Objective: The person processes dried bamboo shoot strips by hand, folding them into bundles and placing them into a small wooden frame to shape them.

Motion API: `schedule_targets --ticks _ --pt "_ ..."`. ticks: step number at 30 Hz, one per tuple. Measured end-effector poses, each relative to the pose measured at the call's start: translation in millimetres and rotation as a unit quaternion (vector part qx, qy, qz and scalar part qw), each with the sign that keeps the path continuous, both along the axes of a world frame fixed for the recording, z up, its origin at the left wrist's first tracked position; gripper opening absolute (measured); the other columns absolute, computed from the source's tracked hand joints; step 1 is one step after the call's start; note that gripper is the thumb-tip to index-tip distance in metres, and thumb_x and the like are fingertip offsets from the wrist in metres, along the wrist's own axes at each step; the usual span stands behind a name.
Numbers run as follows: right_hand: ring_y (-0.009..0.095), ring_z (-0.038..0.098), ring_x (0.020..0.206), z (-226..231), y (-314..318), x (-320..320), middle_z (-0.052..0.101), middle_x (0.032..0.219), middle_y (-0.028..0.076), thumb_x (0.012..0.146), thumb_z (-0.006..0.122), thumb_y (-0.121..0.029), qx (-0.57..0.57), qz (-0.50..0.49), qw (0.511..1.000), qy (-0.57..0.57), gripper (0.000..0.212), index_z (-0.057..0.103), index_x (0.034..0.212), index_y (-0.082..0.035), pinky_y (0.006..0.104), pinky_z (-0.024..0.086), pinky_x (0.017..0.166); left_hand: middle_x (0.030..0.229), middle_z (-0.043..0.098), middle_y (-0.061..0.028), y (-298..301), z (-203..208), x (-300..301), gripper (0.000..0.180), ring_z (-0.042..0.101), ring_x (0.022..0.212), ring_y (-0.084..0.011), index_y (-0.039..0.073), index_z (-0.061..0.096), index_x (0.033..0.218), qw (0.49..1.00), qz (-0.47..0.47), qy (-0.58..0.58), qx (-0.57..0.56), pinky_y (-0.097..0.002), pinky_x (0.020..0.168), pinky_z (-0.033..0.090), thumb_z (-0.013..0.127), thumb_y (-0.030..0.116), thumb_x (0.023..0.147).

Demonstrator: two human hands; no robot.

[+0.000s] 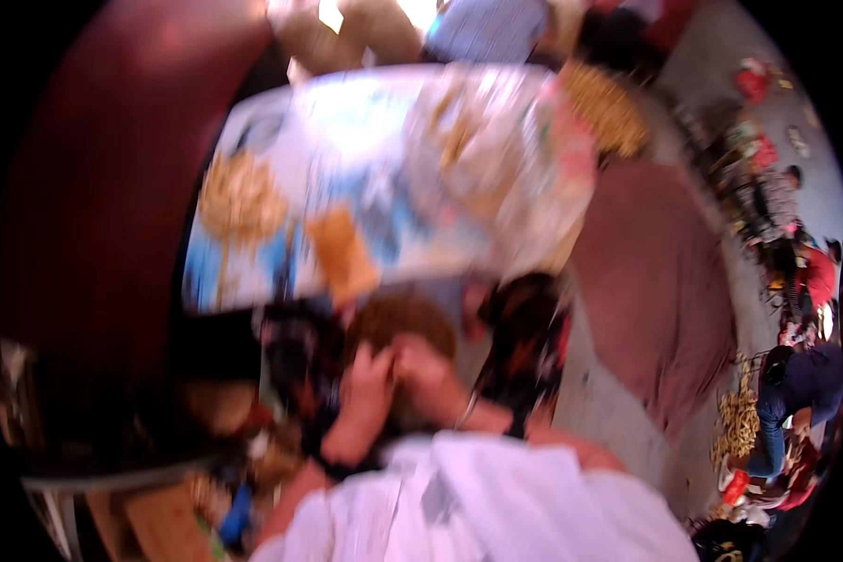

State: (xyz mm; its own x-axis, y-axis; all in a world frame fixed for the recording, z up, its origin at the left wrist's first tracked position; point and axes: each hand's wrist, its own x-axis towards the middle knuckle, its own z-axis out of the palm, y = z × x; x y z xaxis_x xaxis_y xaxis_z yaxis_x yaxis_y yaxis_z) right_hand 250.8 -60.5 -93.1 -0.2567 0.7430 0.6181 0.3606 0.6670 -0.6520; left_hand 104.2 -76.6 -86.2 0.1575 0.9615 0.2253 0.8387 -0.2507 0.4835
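My left hand (pixel 367 386) and my right hand (pixel 427 369) meet close together in front of my body, low between my knees. Both have their fingers bent inward, the tips nearly touching; motion smears them, and anything small between them cannot be made out. Just beyond the fingers is a round brown thing (pixel 405 317), coarse in texture, partly covered by my hands. A low table (pixel 332 131) with a white and blue top stands past it. On its near edge lies a flat orange-brown piece (pixel 344 253). A pile of pale tan pieces (pixel 244 199) sits at the table's left.
A large clear plastic bag (pixel 501 169) with tan contents covers the table's right side. Beyond lies a tan heap (pixel 606 108). Brown cloth (pixel 654 290) spreads at right. Cardboard (pixel 167 523) is at lower left. A person (pixel 487 30) sits across; another (pixel 806 384) bends far right.
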Motion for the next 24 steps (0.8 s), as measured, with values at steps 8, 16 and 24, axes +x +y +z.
schedule_targets --ticks 8,16,24 --pt "0.008 0.059 0.063 -3.9 4.9 -6.4 0.062 0.080 -0.002 0.097 0.057 -0.028 -0.573 -0.063 0.765 0.287 0.020 0.062 0.099 -0.008 0.0205 0.047 0.045 0.086 0.052 -0.0131 8.2 25.5 13.2 0.011 0.061 0.072 -0.0339 0.007 0.058 0.087 0.994 0.001 -0.031 0.109 -0.0412 0.059 0.052 0.060 0.000 0.077" --pt "0.005 0.057 0.058 -15.0 3.3 -9.4 0.063 0.081 -0.002 0.095 0.059 -0.028 -0.572 -0.008 0.760 0.307 0.024 0.062 0.110 -0.009 0.0184 0.045 0.045 0.085 0.060 -0.0190 3.8 23.7 5.6 0.015 0.062 0.077 -0.0369 0.001 0.063 0.093 0.986 0.001 -0.149 0.074 -0.0412 0.068 0.052 0.057 -0.002 0.079" --pt "0.012 0.066 0.080 -3.3 -9.7 -9.7 0.067 0.093 0.005 0.092 0.063 -0.017 -0.270 -0.023 0.941 0.203 0.018 0.063 0.104 -0.003 0.0250 0.055 0.063 0.081 0.061 -0.0195 7.9 -7.3 -0.3 0.006 0.060 0.077 -0.0404 0.000 0.059 0.082 0.978 0.089 -0.189 0.023 -0.0458 0.070 0.049 0.055 0.002 0.078"
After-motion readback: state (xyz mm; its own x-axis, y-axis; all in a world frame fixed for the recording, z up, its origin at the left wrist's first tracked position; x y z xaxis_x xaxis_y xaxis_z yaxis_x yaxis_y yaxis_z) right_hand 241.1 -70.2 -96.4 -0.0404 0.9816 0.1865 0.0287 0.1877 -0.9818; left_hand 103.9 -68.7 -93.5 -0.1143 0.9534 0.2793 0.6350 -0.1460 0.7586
